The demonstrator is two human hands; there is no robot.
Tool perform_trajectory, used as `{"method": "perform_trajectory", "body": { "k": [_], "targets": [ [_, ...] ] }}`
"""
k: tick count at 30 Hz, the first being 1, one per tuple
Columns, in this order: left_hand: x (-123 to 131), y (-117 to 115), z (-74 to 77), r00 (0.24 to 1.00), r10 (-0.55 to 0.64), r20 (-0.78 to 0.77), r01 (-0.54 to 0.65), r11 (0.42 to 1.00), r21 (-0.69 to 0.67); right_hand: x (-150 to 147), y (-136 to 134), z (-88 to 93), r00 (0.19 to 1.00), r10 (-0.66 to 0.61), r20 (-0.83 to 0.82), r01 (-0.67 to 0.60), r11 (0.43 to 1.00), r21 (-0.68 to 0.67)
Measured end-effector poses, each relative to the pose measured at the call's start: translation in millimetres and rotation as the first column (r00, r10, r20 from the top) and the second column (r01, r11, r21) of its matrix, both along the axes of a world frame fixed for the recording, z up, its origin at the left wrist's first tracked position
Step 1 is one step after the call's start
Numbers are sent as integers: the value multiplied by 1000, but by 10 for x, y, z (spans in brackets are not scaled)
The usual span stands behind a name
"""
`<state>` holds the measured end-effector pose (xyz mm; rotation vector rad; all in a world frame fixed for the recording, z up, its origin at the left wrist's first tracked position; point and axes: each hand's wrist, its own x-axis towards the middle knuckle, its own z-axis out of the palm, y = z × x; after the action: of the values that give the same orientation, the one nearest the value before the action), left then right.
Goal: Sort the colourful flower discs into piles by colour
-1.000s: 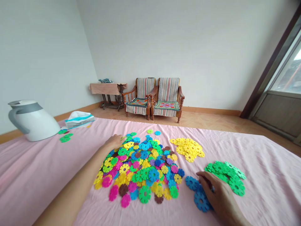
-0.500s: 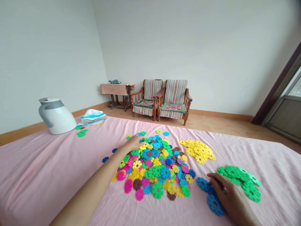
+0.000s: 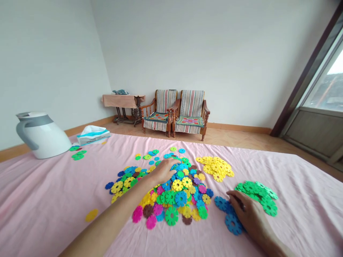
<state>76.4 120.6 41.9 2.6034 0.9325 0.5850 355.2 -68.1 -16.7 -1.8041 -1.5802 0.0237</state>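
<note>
Over the mixed pile of notched plastic discs (image 3: 171,196), my left hand (image 3: 166,170) reaches across from the lower left. Its fingers stretch forward with the thumb apart, touching or just above blue and green discs. No disc shows held in it. My right hand (image 3: 248,210) rests loosely at a small group of blue discs (image 3: 233,223), fingers slightly bent and apart, a ring on one finger. The hand covers part of that group, and its fingertips are partly hidden. Right beside it lies a heap of green discs (image 3: 269,207), with a heap of yellow discs (image 3: 218,167) farther back.
A white and grey jug (image 3: 50,137) and a tissue box (image 3: 93,136) stand at the left on the pink cloth (image 3: 48,192). A yellow disc (image 3: 92,215) lies alone near my left forearm. Two wooden armchairs (image 3: 189,107) stand beyond, by the wall.
My left hand has moved right and nearer over the pile, uncovering discs at its left. A lone yellow disc now shows left of my forearm. The view has turned right; my right hand stays by the blue discs.
</note>
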Motion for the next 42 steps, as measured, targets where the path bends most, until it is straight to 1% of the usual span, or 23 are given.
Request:
{"method": "perform_trajectory", "body": {
  "k": [5, 8, 11, 14, 17, 19, 21, 25, 27, 30, 32, 34, 38, 42],
  "targets": [
    [63, -230, 24, 991, -130, 38, 133, 988, -83, -3, -4, 8, 999, 31, -18, -32, 999, -16],
    [71, -327, 50, 986, -161, 38, 164, 981, -102, -10, 0, 10, 999, 29, -18, -29, 1000, 4],
    [75, -441, 65, 989, -141, 52, 145, 987, -75, -20, 1, 20, 1000, 23, -11, -23, 1000, 19],
    [84, -643, 46, 995, -91, 49, 92, 995, -22, -25, -5, 36, 1000, 18, -5, -17, 999, 40],
    [82, -876, -17, 995, -83, -51, 85, 996, 41, -36, -18, 56, 1000, 13, -8, -12, 997, 74],
    [68, -968, -77, 992, -73, -102, 83, 992, 96, -56, -26, 78, 1000, 17, -8, -16, 996, 89],
    [44, -975, -142, 992, -56, -110, 71, 987, 143, -95, -31, 114, 1000, 24, -4, -23, 995, 92],
    [-6, -832, -245, 997, -40, -62, 51, 979, 195, -238, -22, 209, 999, 53, 6, -53, 994, 94],
    [-25, -764, -279, 1000, -19, -13, 21, 977, 211, -335, -1, 250, 995, 97, 15, -98, 992, 79],
    [-50, -714, -318, 995, 41, 91, -61, 973, 222, -501, 63, 295, 981, 193, 12, -193, 981, 13],
    [-64, -706, -339, 985, 81, 150, -113, 969, 221, -629, 137, 326, 971, 241, 1, -241, 970, -32],
    [-73, -709, -353, 982, 92, 167, -128, 968, 218, -768, 236, 363, 961, 275, -10, -275, 960, -51],
    [-77, -735, -358, 989, 65, 129, -94, 969, 230, -1033, 472, 425, 947, 321, 35, -319, 946, -49],
    [-69, -750, -359, 989, 91, 117, -118, 962, 247, -1192, 645, 434, 937, 329, 115, -314, 940, -136]
  ]
}}
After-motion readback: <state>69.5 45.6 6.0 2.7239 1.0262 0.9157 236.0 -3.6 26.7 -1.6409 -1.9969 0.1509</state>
